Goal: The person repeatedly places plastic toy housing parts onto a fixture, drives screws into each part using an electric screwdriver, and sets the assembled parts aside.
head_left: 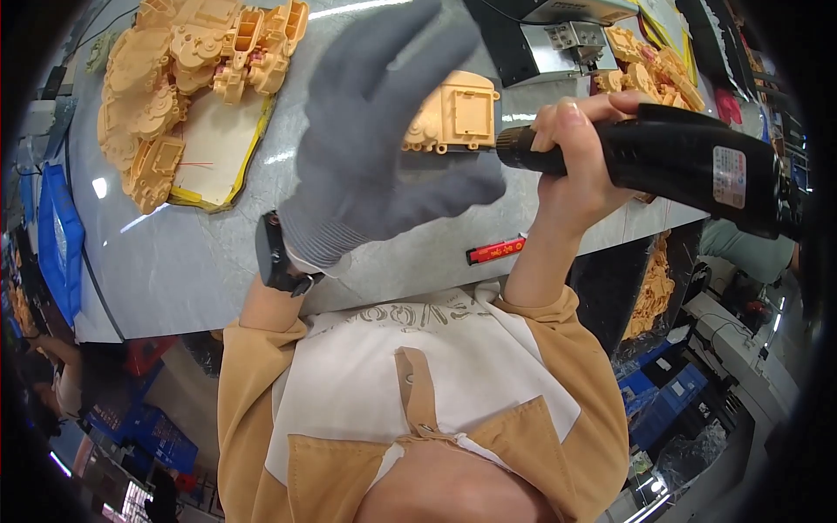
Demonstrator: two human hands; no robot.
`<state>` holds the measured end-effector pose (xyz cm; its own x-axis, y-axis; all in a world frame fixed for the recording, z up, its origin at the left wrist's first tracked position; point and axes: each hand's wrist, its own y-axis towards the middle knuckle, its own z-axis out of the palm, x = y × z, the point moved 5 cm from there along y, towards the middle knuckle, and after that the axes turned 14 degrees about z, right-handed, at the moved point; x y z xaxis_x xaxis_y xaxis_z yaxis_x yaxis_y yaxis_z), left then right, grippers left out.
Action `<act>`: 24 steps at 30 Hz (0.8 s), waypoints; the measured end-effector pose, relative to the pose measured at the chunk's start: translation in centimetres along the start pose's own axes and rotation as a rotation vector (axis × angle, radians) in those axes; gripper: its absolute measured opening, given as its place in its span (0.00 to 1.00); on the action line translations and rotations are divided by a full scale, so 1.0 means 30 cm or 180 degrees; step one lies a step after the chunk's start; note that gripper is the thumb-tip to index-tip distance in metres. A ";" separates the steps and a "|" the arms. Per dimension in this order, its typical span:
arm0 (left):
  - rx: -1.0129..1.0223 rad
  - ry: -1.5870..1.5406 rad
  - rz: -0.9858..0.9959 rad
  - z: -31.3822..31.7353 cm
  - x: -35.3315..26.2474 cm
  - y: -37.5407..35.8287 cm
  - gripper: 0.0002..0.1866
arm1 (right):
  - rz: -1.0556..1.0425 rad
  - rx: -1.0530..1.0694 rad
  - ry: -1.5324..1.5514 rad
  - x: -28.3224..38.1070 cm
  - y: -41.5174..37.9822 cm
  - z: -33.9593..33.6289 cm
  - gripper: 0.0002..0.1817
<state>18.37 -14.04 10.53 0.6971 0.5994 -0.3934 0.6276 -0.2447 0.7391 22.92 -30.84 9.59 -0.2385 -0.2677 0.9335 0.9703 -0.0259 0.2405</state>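
Observation:
My left hand (362, 144), in a grey work glove, is raised over the table with its fingers spread and nothing in them. Behind its fingers lies an orange plastic housing (468, 112) on a dark base, partly hidden by the glove. My right hand (580, 161) is bare and wrapped round a black electric screwdriver (671, 157). The screwdriver's ribbed nose (516, 147) points left, close to the housing's right edge; I cannot make out a bit.
Orange plastic parts (157, 105) are heaped at the left beside a yellow-edged tray (228, 139). More orange parts (654, 70) lie at the right, near a metal-faced device (575, 44). A red box cutter (495, 251) lies near the front edge. A blue bin (59, 244) stands far left.

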 end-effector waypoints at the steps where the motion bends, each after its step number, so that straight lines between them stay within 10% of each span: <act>1: -0.0235 -0.0037 0.0045 -0.033 0.006 0.032 0.40 | -0.0015 -0.0006 -0.0029 0.000 0.001 -0.001 0.20; 4: 0.1472 0.0728 -0.0049 0.192 0.070 -0.055 0.41 | -0.0022 -0.0024 -0.0325 0.012 0.001 0.013 0.21; 8: 0.0616 0.0144 -0.0290 0.179 0.131 -0.126 0.39 | 0.0190 -0.0060 -0.0341 0.024 0.001 0.022 0.23; 24: 0.0435 0.0218 -0.0844 0.126 0.072 -0.286 0.40 | -0.1030 -0.0339 -0.0634 0.060 0.409 -0.103 0.21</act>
<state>15.80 -13.52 1.29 0.4806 0.7049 -0.5217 0.8286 -0.1703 0.5333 34.51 -34.61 13.41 -0.5258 -0.0374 0.8498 0.8399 -0.1810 0.5117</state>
